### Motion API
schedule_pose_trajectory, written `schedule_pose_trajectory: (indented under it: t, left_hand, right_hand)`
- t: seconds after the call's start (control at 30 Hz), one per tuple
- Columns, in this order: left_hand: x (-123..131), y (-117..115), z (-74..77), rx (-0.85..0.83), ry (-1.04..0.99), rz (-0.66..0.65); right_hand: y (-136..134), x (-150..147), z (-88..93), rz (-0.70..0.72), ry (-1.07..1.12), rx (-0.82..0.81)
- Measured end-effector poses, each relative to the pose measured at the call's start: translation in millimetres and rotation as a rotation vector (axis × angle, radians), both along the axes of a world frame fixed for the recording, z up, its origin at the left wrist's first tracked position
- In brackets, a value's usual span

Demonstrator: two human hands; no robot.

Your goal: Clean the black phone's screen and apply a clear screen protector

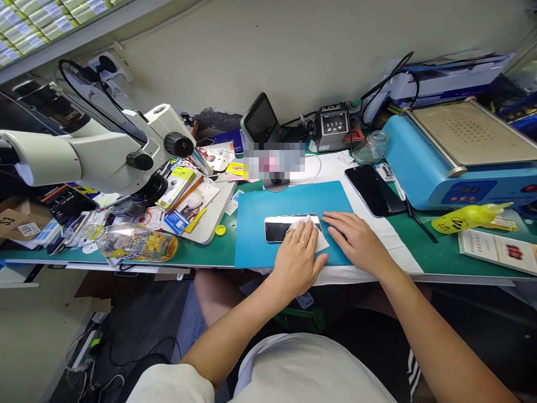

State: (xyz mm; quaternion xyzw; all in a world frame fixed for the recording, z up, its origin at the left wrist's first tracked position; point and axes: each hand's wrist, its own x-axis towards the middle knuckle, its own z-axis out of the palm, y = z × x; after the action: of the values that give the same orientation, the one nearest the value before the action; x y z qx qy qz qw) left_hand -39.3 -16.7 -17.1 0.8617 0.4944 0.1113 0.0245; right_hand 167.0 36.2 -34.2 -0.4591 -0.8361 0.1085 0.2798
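Phone (pixel 276 232): flat on blue mat (pixel 255 215); probably light, stiff, slick, glass fragile; best held by long edges.
White wipe (pixel 322 240): likely soft; partly covers phone.
Left hand (pixel 298 256): fingers outstretched, pressing wipe.
Right hand (pixel 356 238): fingers extended, grasping nothing, beside phone.
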Motion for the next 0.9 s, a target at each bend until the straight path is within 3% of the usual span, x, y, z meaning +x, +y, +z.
schedule_pose_trajectory:
  t: [0.23, 0.43, 0.5, 0.73, 0.9]
  left_hand:
    - [15.8, 24.8, 7.2, -0.017, 0.003, 0.026]
    - [10.9, -13.6, -0.5, -0.031, -0.073, 0.052]
    - [7.9, -16.5, -1.3, -0.029, -0.052, 0.038]
    - [7.7, 19.2, 3.3, -0.011, 0.0, 0.062]
    - [-23.7, 17.8, 1.9, -0.012, -0.009, 0.148]
  right_hand:
    - [1.0, 0.4, -2.9, 0.004, 0.011, 0.011]
    - [0.1, 1.7, -3.0, 0.007, 0.006, 0.004]
    - [0.2, 1.9, -2.6, 0.007, 0.008, 0.006]
    - [1.5, 1.3, -2.5, 0.014, 0.014, 0.019]
    - [2.3, 1.7, -1.5, 0.005, 0.01, -0.008]
